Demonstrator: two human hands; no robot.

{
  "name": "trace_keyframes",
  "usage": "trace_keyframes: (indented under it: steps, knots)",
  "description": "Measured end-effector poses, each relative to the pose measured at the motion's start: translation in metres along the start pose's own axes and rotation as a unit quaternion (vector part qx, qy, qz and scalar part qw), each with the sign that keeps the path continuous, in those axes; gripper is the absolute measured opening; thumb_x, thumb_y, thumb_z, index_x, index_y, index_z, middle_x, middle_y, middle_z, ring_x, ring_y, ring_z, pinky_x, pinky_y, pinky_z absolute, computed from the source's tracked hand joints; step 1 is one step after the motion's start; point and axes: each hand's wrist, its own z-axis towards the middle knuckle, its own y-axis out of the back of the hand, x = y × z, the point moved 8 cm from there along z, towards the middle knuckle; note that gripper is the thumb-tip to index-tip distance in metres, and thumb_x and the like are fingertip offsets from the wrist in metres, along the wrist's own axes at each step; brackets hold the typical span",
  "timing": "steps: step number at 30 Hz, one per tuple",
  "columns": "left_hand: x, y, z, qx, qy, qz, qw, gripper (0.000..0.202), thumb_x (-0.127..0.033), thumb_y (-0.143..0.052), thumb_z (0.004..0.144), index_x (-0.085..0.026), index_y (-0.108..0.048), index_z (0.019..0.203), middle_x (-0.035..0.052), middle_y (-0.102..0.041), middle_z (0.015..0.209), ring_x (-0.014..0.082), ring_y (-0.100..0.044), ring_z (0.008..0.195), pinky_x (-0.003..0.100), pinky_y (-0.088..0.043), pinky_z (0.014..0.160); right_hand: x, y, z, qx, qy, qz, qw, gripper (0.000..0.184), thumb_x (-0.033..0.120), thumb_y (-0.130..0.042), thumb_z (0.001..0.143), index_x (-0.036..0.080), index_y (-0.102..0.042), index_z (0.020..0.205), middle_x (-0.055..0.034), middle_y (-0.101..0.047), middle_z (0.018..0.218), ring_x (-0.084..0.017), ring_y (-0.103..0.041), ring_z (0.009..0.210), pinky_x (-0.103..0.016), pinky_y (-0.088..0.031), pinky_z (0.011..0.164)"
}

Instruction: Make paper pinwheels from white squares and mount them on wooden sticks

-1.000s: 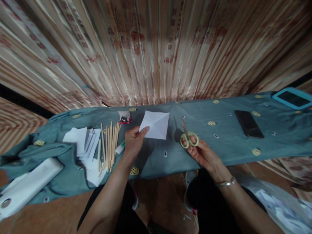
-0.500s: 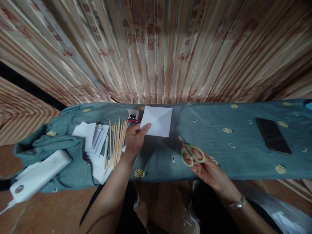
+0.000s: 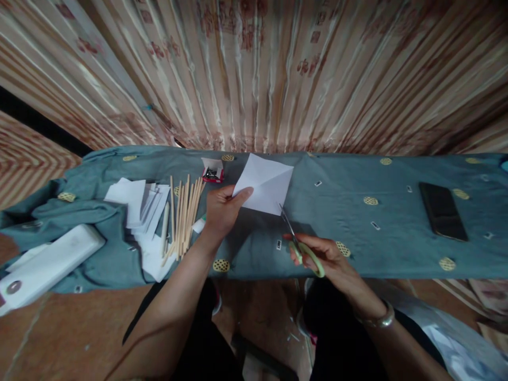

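My left hand (image 3: 222, 211) pinches the near left corner of a square white creased paper (image 3: 266, 182) and holds it up over the teal cloth (image 3: 357, 233). Green-handled scissors (image 3: 304, 247) are gripped in my right hand (image 3: 323, 256), fingers through the loops. Their blades point up and left, with the tips close to the paper's lower right edge. Whether the blades touch the paper I cannot tell.
Wooden sticks (image 3: 182, 217) and a pile of white paper pieces (image 3: 138, 217) lie left of my left hand. A small red box (image 3: 212, 170) sits behind. A black phone (image 3: 442, 210) lies at right, a white device (image 3: 43, 264) at far left. Striped curtain behind.
My right hand turned the scissors and brought them left and up toward the paper. My left hand keeps its hold on the paper, now tilted slightly.
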Motion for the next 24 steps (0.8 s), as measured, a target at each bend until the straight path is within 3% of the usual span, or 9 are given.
trace_keyframes:
  steps: [9,24]
  knots:
    - [0.007,-0.015,-0.005,0.041,0.000,0.018,0.999,0.024,-0.040,-0.078,0.069,-0.018,-0.073,0.065,-0.0016,-0.063,0.059,0.0129,-0.054,0.057,0.026,-0.043,0.057,0.006,0.002,0.000,-0.009,0.013,0.018,1.000,0.041,0.046,-0.083,0.069,0.026,-0.078,0.105,-0.0009,-0.066,0.071,-0.012,-0.054,0.062,-0.024,-0.045,0.056]
    - [0.005,-0.017,-0.006,0.050,-0.004,0.020,0.999,0.025,-0.040,-0.078,0.069,-0.018,-0.071,0.060,-0.0022,-0.058,0.054,0.0119,-0.050,0.054,0.024,-0.038,0.052,0.004,0.001,0.001,0.000,0.007,0.020,1.000,0.039,0.041,-0.084,0.069,0.026,-0.078,0.105,-0.0001,-0.065,0.069,-0.012,-0.054,0.062,-0.024,-0.045,0.056]
